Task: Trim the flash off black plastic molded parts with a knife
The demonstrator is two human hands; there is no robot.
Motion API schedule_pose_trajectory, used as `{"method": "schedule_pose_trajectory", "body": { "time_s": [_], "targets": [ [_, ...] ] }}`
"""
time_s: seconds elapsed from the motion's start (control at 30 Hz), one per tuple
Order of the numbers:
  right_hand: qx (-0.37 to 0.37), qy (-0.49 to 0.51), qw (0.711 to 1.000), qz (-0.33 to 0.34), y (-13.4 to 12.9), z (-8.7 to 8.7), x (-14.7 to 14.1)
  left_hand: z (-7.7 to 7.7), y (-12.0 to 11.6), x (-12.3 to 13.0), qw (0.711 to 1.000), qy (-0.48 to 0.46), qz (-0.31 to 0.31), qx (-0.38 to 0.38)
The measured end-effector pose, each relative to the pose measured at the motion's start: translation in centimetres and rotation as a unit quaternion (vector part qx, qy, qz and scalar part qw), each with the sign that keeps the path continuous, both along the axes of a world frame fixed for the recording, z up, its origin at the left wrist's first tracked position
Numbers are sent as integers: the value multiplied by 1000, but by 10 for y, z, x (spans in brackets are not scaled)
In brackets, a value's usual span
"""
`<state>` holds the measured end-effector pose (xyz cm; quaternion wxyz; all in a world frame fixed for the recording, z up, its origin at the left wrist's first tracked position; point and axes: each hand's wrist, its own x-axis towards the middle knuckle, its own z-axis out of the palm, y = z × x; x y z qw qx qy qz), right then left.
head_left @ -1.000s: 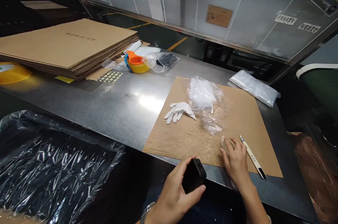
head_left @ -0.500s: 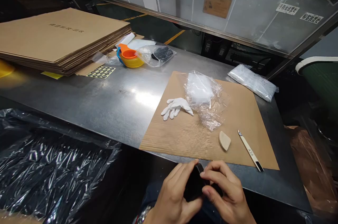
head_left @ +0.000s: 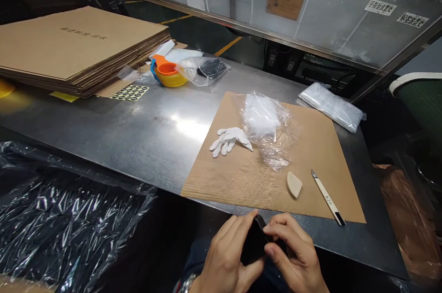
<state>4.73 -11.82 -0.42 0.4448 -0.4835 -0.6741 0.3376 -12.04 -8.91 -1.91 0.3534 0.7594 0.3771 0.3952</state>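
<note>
Low in the head view, in front of the table's near edge, my left hand (head_left: pixel 229 251) is wrapped round a smooth black part (head_left: pixel 254 242) with a rounded edge. Its exact kind cannot be made out against the dark background. My right hand (head_left: pixel 293 249) pinches the right side of the same part between thumb and fingers. What lies under those fingertips is hidden. Beyond the hands, on a cardboard sheet (head_left: pixel 221 182), lie a beige wedge-shaped pad (head_left: pixel 293 185) and a white-handled craft knife (head_left: pixel 327 198) marked A26.
A white glove (head_left: pixel 230 141) and a crumpled clear plastic bag (head_left: pixel 264 122) lie on the cardboard. Flat cardboard stacks (head_left: pixel 83 46), nested coloured cups (head_left: pixel 169 75), a bagged black item (head_left: pixel 210 69) and a sticker sheet (head_left: pixel 130 93) occupy the table's left. Black plastic film (head_left: pixel 65 219) sits lower left.
The view has shifted very slightly. Both hands keep their hold on the black part, with the right fingers moving only a little against its side.
</note>
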Motion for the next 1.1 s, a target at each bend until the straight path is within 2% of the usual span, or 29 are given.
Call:
{"method": "schedule_pose_trajectory", "body": {
  "time_s": [0.1, 0.2, 0.33, 0.5, 0.6, 0.67, 0.77, 0.83, 0.87, 0.9, 0.97, 1.0, 1.03, 1.07, 1.1],
  "targets": [
    [2, -6, 1000, 4, -1, -2, 1, -3, 0, 1, 997, 43, 0, 58],
    [1, 9, 1000, 2, 0, -4, 2, -5, -1, 2, 994, 74, -1, 80],
    [11, -1, 1000, 1, 0, -6, 2, -5, 1, 3, 990, 105, 1, 88],
    [-6, 1, 1000, -5, -1, -10, 1, -8, -1, 5, 991, 121, -4, 64],
    [-39, 17, 999, -22, -3, -15, 1, -13, -3, 4, 993, 118, -10, 26],
    [-61, 26, 997, -32, -3, -18, 2, -13, -2, 1, 994, 102, -32, -25],
    [-87, 49, 993, -59, -2, -18, 6, -7, 8, -6, 976, 54, -92, -188],
    [-97, 76, 989, -77, 1, -15, 7, -1, 15, -9, 935, -12, -111, -336],
    [-99, 89, 988, -82, 2, -13, 7, 1, 18, -8, 900, -63, -125, -413],
    [-101, 98, 987, -83, 4, -11, 7, 2, 20, -6, 851, -123, -147, -488],
    [-107, 83, 988, -74, 9, -9, 10, 2, 20, -1, 721, -224, -200, -624],
    [-104, 38, 990, -82, 12, -10, 15, 1, 20, 3, 652, -252, -219, -681],
    [-98, -29, 989, -106, 16, -12, 23, 0, 19, 5, 598, -271, -219, -722],
    [-88, -106, 980, -141, 21, -16, 34, -1, 20, 8, 567, -292, -199, -744],
    [-75, -202, 957, -196, 25, -21, 48, -1, 21, 9, 556, -323, -161, -749]
  ]
}}
